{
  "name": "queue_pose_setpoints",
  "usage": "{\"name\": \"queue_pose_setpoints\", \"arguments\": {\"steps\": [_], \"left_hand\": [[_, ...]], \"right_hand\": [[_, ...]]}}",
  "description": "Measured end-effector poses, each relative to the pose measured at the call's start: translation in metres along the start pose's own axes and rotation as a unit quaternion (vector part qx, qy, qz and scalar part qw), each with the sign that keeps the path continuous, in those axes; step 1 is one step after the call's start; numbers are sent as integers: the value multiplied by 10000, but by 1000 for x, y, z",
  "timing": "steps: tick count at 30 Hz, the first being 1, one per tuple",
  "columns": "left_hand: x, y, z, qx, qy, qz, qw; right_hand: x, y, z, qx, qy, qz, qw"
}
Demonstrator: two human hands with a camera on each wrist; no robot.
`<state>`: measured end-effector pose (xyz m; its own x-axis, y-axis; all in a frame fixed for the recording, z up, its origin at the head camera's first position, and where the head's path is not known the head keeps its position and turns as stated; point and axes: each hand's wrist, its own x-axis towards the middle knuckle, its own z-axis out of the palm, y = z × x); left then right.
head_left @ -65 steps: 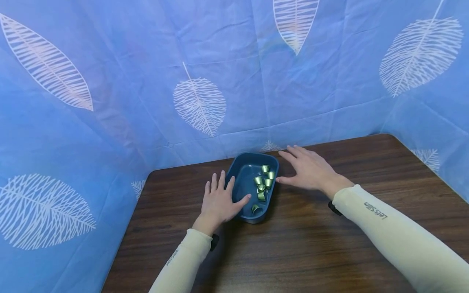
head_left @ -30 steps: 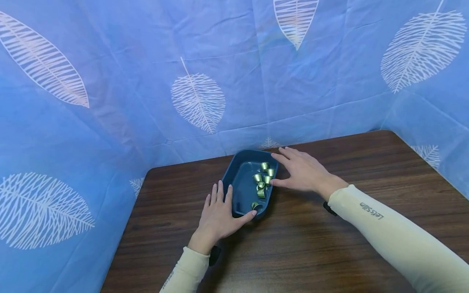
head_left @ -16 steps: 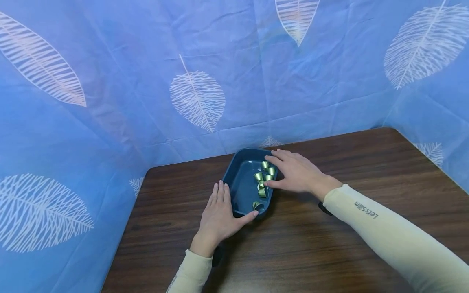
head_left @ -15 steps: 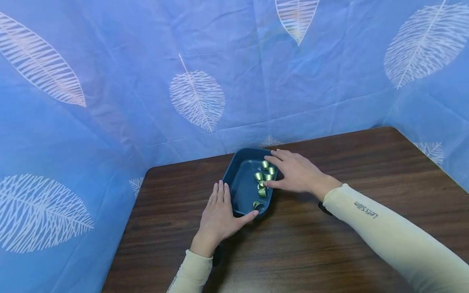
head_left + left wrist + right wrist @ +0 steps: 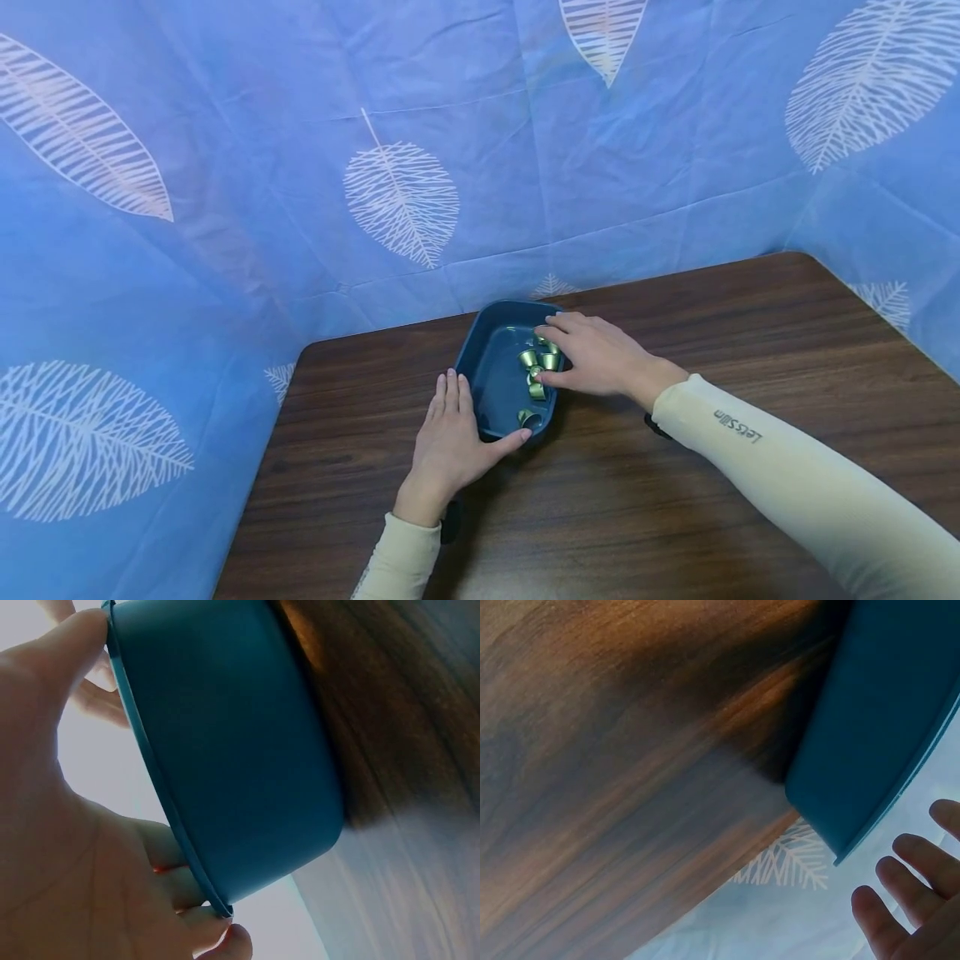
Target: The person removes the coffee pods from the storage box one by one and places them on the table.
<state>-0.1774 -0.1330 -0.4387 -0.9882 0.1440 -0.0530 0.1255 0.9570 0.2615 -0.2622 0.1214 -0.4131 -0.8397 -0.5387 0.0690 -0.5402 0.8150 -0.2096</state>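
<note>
Both hands of a person reach to a dark blue tub on the brown wooden bench. It sits beside the bench's far edge, nearer the far-left corner than the far-right one.

Inside the tub (image 5: 495, 379), several small, shiny green cups (image 5: 528, 359) lie in a loose cluster along the wall toward the bench's right edge, some tipped at different angles. One more cup lies apart from them, close to the end nearest the bench's near edge, with a dark mouth showing.

The left hand (image 5: 447, 450) spans that near end, its thumb spread wide from the fingers. The thumb touches the rim on one side and the fingers, lying close together, rest against the other.

The right hand (image 5: 596, 354) crosses the opposite rim, thumb and fingers spread apart, with fingertips over the cluster and partly hiding it. Whether the thumb touches a cup cannot be told.

Pale sleeves (image 5: 787, 467) cover the forearms. Behind the bench (image 5: 660, 492) hangs a blue cloth (image 5: 480, 75) printed with white leaves.
</note>
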Motion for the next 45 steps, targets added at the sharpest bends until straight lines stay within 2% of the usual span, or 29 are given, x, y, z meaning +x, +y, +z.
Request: {"name": "queue_pose_setpoints", "arguments": {"steps": [16,33,39,45], "left_hand": [[1,3,1,-213,-154,-131,9996],[-12,-5,3,-379,104,-241,9989],[-9,-1,2,-456,218,-148,9986],[-4,3,4,-475,106,-94,9988]], "right_hand": [[-1,-1,8,-167,-32,-48,9998],[4,-15,11,-1,-222,-146,9996],[5,-10,10,-16,-156,-96,9998],[4,-7,10,-41,-130,-77,9999]]}}
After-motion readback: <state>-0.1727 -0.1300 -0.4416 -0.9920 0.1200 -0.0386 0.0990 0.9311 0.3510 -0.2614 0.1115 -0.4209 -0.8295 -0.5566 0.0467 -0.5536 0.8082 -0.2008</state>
